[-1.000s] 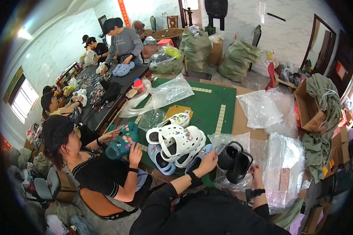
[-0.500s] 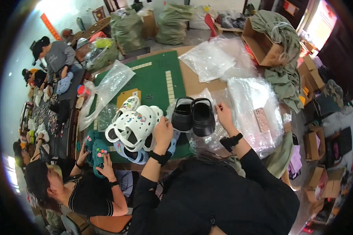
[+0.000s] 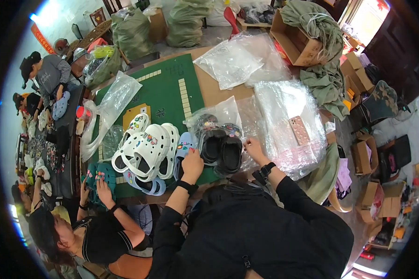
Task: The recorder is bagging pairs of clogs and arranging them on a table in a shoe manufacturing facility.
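Note:
A pair of black clogs (image 3: 228, 156) with colourful charms lies before me, toes away from me and seen through a clear plastic bag (image 3: 199, 122). My left hand (image 3: 192, 165) is closed beside the clogs' left side, seemingly on the bag's edge. On the other side, my right hand (image 3: 256, 152) pinches at the bag's right edge, close to the right clog. White clogs (image 3: 149, 149) with charms are piled left of my left hand. Light blue clogs (image 3: 184, 148) show beside and below that pile.
A stack of clear plastic bags (image 3: 284, 109) lies right, with a pink patterned phone (image 3: 299, 131) on it. More bags (image 3: 228, 63) lie at the back of the green table (image 3: 170, 88). At left, a co-worker handles teal clogs (image 3: 102, 174). An open carton (image 3: 288, 42) stands far right.
The black clogs moved nearer to me and tilted, their charmed toes now showing under the plastic. Both hands moved slightly nearer and left in the view. The whole view shifted a little left.

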Motion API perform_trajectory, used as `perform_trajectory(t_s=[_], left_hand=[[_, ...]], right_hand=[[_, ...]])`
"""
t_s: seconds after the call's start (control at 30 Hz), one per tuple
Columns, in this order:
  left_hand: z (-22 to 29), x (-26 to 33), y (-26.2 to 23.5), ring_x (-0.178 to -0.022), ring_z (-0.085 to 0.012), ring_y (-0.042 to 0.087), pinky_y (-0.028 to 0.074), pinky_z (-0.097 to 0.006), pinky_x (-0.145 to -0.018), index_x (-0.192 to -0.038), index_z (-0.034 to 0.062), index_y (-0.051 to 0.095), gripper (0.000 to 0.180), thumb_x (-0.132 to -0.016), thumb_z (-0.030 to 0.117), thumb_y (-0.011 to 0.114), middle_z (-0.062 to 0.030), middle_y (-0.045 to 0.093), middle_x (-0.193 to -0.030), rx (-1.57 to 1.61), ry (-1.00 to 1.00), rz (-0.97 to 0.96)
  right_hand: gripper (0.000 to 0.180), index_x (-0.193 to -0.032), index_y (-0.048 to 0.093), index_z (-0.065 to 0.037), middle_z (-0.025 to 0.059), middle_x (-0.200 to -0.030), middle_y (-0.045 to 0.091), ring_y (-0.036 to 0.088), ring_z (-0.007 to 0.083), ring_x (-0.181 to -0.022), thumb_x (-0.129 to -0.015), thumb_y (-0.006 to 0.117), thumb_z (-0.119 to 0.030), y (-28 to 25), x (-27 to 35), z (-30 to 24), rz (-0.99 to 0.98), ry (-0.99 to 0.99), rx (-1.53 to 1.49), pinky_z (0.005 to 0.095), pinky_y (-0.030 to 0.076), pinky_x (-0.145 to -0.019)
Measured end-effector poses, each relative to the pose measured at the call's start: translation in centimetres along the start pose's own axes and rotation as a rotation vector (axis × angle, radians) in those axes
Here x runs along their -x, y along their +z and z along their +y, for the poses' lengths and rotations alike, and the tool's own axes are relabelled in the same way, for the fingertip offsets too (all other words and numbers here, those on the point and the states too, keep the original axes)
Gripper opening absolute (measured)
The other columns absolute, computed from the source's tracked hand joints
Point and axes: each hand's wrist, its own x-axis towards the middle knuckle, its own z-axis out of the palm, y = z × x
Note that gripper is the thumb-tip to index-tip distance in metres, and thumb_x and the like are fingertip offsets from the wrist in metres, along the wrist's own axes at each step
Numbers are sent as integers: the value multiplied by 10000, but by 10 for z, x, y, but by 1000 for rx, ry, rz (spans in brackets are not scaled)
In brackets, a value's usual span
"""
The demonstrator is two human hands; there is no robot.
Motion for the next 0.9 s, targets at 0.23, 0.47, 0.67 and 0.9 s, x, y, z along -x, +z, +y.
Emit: perform_trajectory(t_s=[0.23, 0.47, 0.67, 0.9], left_hand=[[1, -7, 24, -674, -347, 615, 503, -449, -602, -840, 34, 511, 147, -773, 148, 575, -163, 607, -756, -33, 2, -79], [5, -25, 22, -715, -374, 595, 473, -465, -625, -861, 41, 512, 120, -850, 161, 521, -165, 598, -762, 122, 111, 8], [7, -21, 18, -767, -372, 576, 467, -453, -639, -917, 52, 530, 115, -876, 159, 515, -148, 586, -856, 357, 30, 6], [17, -1, 2, -760, -345, 559, 459, -412, -627, -909, 30, 513, 106, -899, 135, 511, -135, 553, -836, 239, 194, 61]], right_hand=[[183, -965, 604, -32, 134, -890, 632, 629, 257, -786, -808, 579, -121, 3, 26, -6, 124, -85, 38, 361, 497, -717], [226, -991, 615, -48, 178, -971, 615, 564, 379, -945, -794, 610, -159, 9, 10, -56, 65, -260, 261, 442, 451, -810], [188, -923, 592, -50, 163, -893, 607, 581, 381, -864, -796, 610, -187, 14, -9, -76, -76, -216, 467, 473, 457, -736], [137, -838, 520, -38, 145, -825, 574, 577, 352, -784, -795, 592, -147, 4, 6, -81, 171, -477, 266, 433, 455, -653]])
